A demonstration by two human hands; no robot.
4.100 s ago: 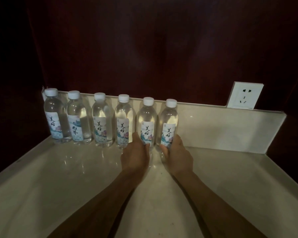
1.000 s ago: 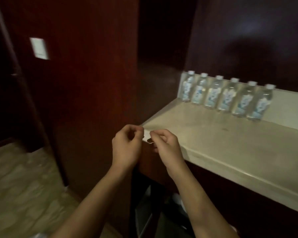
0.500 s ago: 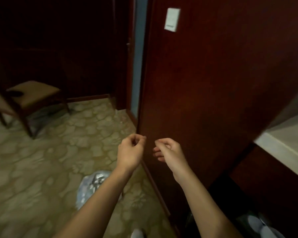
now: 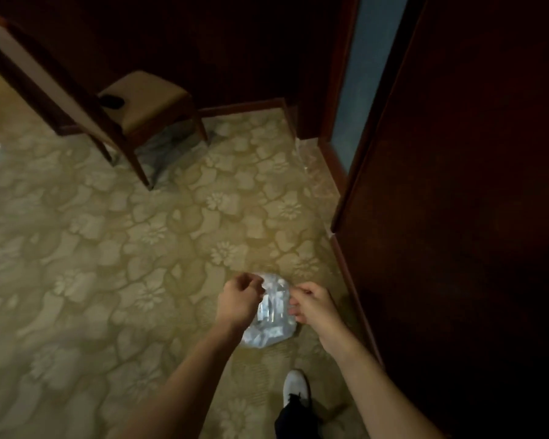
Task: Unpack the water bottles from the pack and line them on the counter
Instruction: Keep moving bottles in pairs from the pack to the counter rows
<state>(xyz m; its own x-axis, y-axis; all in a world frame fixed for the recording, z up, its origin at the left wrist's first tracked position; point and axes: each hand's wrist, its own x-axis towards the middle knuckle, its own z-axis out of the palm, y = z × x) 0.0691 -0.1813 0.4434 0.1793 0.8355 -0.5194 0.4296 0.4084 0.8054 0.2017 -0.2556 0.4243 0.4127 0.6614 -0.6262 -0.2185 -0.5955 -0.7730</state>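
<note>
The plastic-wrapped pack of water bottles (image 4: 274, 316) lies on the patterned carpet, beside the dark wooden panel. My left hand (image 4: 240, 301) and right hand (image 4: 311, 307) hover in the air above it, one over each side, and partly cover it. The fingers of both hands are curled toward the thumbs, and I see nothing in either hand. The counter and the row of bottles on it are out of view.
A wooden chair (image 4: 146, 103) with a tan seat stands at the upper left. A tall dark wooden panel (image 4: 457, 217) fills the right side, with a doorway gap (image 4: 362, 74) behind it. My white shoe (image 4: 295, 388) is on the carpet (image 4: 108, 248) below the pack.
The view has swung away from the counter and down to the floor. The pack, earlier at the lower left, now lies directly under my raised hands. Both hands keep the same curled pose.
</note>
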